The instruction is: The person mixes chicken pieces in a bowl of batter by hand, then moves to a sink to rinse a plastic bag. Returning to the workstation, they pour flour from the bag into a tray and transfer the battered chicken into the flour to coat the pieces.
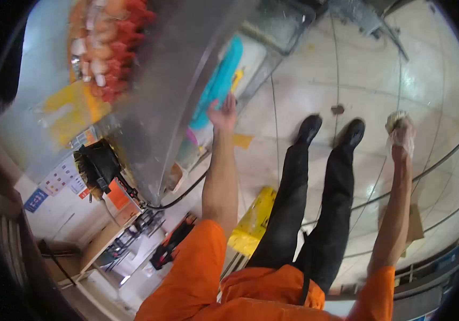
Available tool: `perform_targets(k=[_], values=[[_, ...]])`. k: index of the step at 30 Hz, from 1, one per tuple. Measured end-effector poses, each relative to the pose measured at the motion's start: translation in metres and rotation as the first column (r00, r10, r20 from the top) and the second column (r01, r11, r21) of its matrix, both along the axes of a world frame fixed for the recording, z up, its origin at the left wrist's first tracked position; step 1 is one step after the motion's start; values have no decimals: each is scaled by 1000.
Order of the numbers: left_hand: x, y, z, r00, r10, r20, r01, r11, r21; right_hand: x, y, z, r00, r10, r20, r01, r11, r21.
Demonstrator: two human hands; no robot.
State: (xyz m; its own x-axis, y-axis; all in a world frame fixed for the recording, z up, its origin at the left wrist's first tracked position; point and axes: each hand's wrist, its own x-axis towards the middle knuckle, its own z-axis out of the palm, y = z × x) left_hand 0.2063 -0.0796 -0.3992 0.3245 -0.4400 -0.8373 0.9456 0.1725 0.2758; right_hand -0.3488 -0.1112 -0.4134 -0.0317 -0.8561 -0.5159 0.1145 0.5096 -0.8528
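My left hand (pixel 223 114) reaches toward the shelf under a metal counter (pixel 173 69), its fingers apart and holding nothing. Just beyond it lies a teal item (pixel 220 80) with a small yellow piece (pixel 237 79) beside it; whether the fingertips touch them is unclear. Out to the right, over the tiled floor, my right hand (pixel 402 137) is closed around a crumpled whitish bundle (pixel 398 121). Thin, pale plastic seems to cover that hand, and blur hides the bundle's details.
Red and orange food pieces (pixel 113 53) lie on the counter's far side, near a blurred yellow sheet (pixel 71 112). A yellow box (pixel 253 222) stands by my legs. A dark cable (pixel 427 171) crosses the floor at right. A black bag (pixel 100 167) hangs at left.
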Motion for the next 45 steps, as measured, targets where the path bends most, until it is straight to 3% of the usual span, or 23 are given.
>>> perform_targets(k=[3, 4, 7, 9, 11, 14, 16, 20, 22, 23, 25, 26, 27, 28, 29, 32, 33, 34, 35, 36, 38, 42, 45], values=[[4, 6, -7, 989, 4, 149, -11, 999, 48, 20, 53, -50, 979, 5, -206, -1, 1000, 19], [3, 4, -1, 988, -16, 154, 5, 997, 72, 39, 54, -40, 989, 2, -146, -4, 1000, -14], [-15, 0, 51, 991, 112, -75, -107, 992, 70, 71, 63, -36, 994, 80, -71, -85, 993, -77], [-30, 1, 52, 991, 132, 14, -133, 982, 134, 105, 62, -27, 955, 222, -197, -209, 974, 89], [-26, 15, 54, 982, 147, 114, -167, 967, 190, 147, 54, -22, 960, 241, -140, -213, 958, 193], [-13, 28, 68, 957, -10, 288, 21, 999, -35, 209, 35, -10, 897, 392, -205, -364, 917, 161], [-10, 33, 89, 724, -243, 645, 357, 933, -49, 251, 16, 11, 887, 424, -184, -417, 906, 78], [-1, 26, 117, 700, -255, 667, 415, 905, -90, 324, -24, 49, 876, 460, -144, -470, 881, -49], [8, 27, 112, 848, -205, 489, 370, 889, -269, 353, -33, 52, 940, 326, -96, -339, 880, -334], [16, 26, 105, 846, -204, 493, 374, 886, -275, 362, -37, 53, 942, 322, -96, -335, 878, -343], [31, 22, 86, 738, -273, 617, 521, 812, -264, 375, -43, 53, 868, 452, 207, -429, 891, -148], [40, 20, 79, 740, -271, 615, 523, 806, -275, 384, -44, 53, 856, 493, 155, -482, 870, -105], [50, 17, 74, 879, -246, 408, 431, 774, -463, 395, -39, 48, 861, 489, 144, -477, 872, -107], [60, 16, 69, 956, -240, 166, 291, 736, -612, 407, -31, 42, 919, 387, 72, -341, 874, -346], [65, 14, 64, 957, -243, 158, 288, 733, -617, 416, -28, 40, 963, 268, 30, -204, 796, -570], [82, 18, 50, 921, -355, 159, 370, 675, -638, 431, -36, 63, 939, 294, 179, -163, 838, -521], [90, 23, 44, 812, -430, 395, 579, 680, -449, 430, -43, 73, 940, 292, 174, -164, 838, -520], [97, 29, 38, 632, -510, 583, 723, 658, -208, 426, -52, 83, 899, 414, 142, -326, 850, -413], [100, 33, 36, 635, -511, 579, 723, 658, -212, 425, -56, 90, 838, 530, 129, -479, 828, -293], [103, 37, 36, 659, -514, 549, 674, 728, -128, 426, -55, 91, 879, 406, 249, -342, 902, -265], [106, 37, 31, 691, -513, 509, 588, 809, 17, 422, -65, 98, 860, 456, 231, -402, 882, -244], [109, 9, 19, 646, -547, 532, 595, 798, 97, 425, -71, 116, 809, 580, 100, -573, 815, -90], [105, -6, 11, 599, -566, 566, 602, 785, 147, 428, -70, 118, 811, 583, 47, -574, 810, -120]])
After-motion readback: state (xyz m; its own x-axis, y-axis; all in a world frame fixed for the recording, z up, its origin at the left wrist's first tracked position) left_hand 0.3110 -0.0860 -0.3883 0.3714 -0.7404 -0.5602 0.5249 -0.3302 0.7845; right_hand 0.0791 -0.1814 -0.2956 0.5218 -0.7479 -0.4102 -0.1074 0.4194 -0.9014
